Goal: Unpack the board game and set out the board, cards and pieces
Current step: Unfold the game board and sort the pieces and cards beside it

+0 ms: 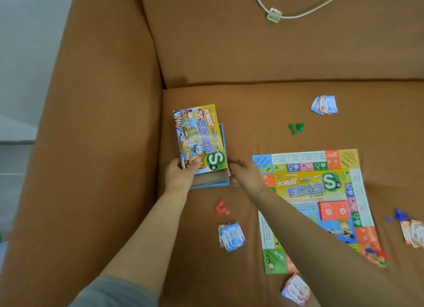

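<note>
Our left hand (179,175) grips the box lid (200,138) at its near end. Its long axis runs straight away from us. Our right hand (246,172), fingers curled at the tray's (210,184) right edge; its grip we cannot tell.

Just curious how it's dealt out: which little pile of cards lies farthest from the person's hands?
The card pile at the right edge, beside the blue pieces. The other three piles lie nearer.

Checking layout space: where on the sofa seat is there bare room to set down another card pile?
Bare seat lies between the game box and the green pieces, running back to the backrest. It is crowded around the board, with card stacks and red pieces near its left edge.
</note>
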The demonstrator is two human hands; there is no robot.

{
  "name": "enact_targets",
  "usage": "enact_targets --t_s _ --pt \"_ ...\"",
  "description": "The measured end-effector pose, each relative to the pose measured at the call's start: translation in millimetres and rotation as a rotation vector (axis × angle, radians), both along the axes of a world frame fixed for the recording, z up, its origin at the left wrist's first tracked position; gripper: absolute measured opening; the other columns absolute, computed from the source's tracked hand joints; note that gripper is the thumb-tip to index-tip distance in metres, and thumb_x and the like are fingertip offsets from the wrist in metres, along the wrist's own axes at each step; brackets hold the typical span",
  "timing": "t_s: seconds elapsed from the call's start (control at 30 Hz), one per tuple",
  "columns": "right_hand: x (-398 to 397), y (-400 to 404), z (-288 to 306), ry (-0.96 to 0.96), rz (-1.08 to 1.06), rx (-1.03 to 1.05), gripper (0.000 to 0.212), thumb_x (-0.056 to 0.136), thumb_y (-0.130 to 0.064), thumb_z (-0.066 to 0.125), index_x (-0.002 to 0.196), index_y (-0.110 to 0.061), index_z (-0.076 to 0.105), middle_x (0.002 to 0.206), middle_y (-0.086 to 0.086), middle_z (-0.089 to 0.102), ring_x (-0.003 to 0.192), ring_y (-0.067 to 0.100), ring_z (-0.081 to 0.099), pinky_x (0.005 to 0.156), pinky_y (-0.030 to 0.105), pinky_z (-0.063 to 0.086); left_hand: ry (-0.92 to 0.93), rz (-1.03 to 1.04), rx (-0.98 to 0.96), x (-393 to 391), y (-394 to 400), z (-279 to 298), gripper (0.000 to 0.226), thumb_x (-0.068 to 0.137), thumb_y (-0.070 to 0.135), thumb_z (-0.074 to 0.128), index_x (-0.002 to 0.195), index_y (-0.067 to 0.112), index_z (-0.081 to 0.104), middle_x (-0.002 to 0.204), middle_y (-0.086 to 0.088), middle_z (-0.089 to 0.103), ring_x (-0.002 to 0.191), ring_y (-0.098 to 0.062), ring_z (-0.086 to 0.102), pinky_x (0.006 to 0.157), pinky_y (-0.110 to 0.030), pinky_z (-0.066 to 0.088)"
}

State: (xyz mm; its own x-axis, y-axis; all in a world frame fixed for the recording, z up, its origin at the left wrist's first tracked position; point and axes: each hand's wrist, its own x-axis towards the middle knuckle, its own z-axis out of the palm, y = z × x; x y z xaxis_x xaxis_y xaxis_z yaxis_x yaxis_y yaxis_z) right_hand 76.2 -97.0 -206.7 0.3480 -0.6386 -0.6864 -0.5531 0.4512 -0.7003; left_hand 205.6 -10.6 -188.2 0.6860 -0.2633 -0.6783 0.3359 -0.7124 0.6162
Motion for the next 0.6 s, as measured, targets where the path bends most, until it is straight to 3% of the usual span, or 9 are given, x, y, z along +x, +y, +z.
enact_targets --t_s 0.1,0.13,0.23,0.3,0.43,0.6 --pt "2 6 -9 0.021 -0.093 0.009 0.024 0.087 -0.017 0.047 0.093 -0.027 0.067 0.096 0.013 0.073 0.096 0.036 0.066 0.089 0.052 0.052 -0.013 0.041 -0.075 8 7 1 0.033 0.085 0.03 0.069 0.109 0.01 0.06 0.099 -0.002 0.063 0.089 -0.018 0.057 0.077 -0.027 0.042" --pt "3 8 -11 0.029 -0.11 0.001 0.023 0.085 -0.02 0.048 0.095 -0.027 0.068 0.096 0.012 0.072 0.095 0.034 0.066 0.088 0.051 0.052 -0.031 0.056 -0.085 12 9 3 0.036 0.085 0.029 0.069 0.113 0.008 0.058 0.103 -0.003 0.063 0.091 -0.017 0.058 0.077 -0.027 0.042" --pt "10 13 -5 0.043 -0.125 -0.051 0.028 0.088 -0.014 0.055 0.115 -0.01 0.063 0.089 0.003 0.065 0.082 0.02 0.06 0.075 0.03 0.052 -0.078 0.069 -0.112 26 13 10 0.038 0.089 0.026 0.065 0.119 0.007 0.052 0.105 -0.001 0.06 0.091 -0.016 0.056 0.076 -0.025 0.04" --pt "16 17 -6 0.044 -0.123 -0.089 0.03 0.087 -0.012 0.062 0.116 -0.004 0.059 0.076 0.0 0.055 0.074 0.015 0.052 0.063 0.02 0.043 -0.1 0.016 -0.125 30 13 13 0.039 0.09 0.026 0.062 0.122 0.006 0.05 0.107 -0.002 0.059 0.092 -0.017 0.055 0.077 -0.025 0.039" --pt "25 24 -12 0.081 -0.133 -0.134 0.037 0.082 -0.015 0.071 0.113 -0.002 0.056 0.07 -0.002 0.048 0.068 0.015 0.05 0.059 0.024 0.041 -0.111 -0.069 -0.107 31 14 15 0.037 0.092 0.027 0.06 0.119 0.005 0.05 0.106 -0.004 0.059 0.091 -0.019 0.054 0.078 -0.025 0.038" --pt "20 21 -14 0.17 -0.045 -0.26 0.02 0.087 -0.009 0.062 0.106 -0.006 0.059 0.066 -0.003 0.05 0.065 0.012 0.05 0.052 0.019 0.036 -0.054 -0.051 -0.132 33 17 16 0.039 0.092 0.029 0.06 0.121 0.005 0.05 0.109 -0.003 0.059 0.095 -0.019 0.056 0.08 -0.027 0.041"
